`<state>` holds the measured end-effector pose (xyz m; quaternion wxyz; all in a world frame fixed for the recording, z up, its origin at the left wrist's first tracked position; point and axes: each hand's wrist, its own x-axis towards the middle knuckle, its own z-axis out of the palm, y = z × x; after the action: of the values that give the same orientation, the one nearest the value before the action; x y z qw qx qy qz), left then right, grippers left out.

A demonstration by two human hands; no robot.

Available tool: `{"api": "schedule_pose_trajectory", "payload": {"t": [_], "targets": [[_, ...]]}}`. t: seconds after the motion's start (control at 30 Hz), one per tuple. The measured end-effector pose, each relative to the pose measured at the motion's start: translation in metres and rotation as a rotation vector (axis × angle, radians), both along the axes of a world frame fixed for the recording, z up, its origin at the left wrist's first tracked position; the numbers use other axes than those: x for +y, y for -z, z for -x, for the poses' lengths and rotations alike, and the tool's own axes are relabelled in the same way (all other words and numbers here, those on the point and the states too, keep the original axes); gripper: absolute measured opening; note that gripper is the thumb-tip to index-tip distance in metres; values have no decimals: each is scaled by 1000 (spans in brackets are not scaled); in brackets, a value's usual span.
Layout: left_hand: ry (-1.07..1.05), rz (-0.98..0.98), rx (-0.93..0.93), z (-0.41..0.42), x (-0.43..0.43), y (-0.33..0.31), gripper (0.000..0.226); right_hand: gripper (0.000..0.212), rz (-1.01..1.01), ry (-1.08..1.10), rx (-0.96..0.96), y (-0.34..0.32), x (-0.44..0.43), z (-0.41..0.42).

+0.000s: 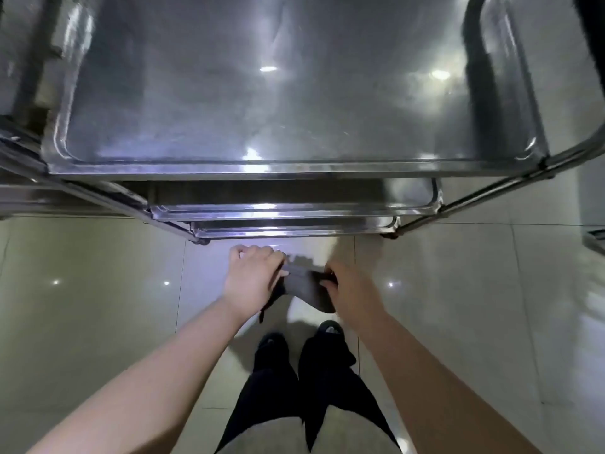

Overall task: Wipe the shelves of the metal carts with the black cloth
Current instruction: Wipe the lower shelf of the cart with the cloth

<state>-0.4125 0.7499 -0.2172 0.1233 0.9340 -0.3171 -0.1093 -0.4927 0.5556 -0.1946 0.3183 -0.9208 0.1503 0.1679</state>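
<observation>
Head cam, looking straight down. Both hands are out in front w/ the black cloth (pixel 306 286) stretched between them, held in the air above the floor tiles (pixel 98 306), just short of the cart's front edge and not touching any shelf. Left hand (pixel 252 280) has fingers curled around the cloth's left end, a strip of it hanging down under the wrist. Right hand (pixel 347 290) pinches the right end, thumb & fingers closed on the fabric.

Metal cart (pixel 510 185) fills the top half of the view: top shelf (pixel 262 109) is a big shiny tray w/ raised rim, light glare on it. Middle shelf (pixel 294 209) and bottom shelf (pixel 294 228) only peek out below it as thin edges. Black trouser legs (pixel 294 388) and shoes show btw the arms.
</observation>
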Motion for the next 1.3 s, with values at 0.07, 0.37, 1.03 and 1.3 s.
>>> {"api": "schedule_pose_trajectory", "payload": {"t": [0.07,0.37,1.03,1.3], "targets": [[40,3,-24,-28,-28,32,9,19,16,50,-11,38,-24,-21],[6,163,-374,-153,-145,139,22,24,473,100,-618,157,-126,-135],[-141,-90,-213,-245,-150,291,51,54,585,71,-137,292,-262,-204],[-135,-101,-240,-252,-162,294,52,58,634,152,-31,298,-184,-241]]}}
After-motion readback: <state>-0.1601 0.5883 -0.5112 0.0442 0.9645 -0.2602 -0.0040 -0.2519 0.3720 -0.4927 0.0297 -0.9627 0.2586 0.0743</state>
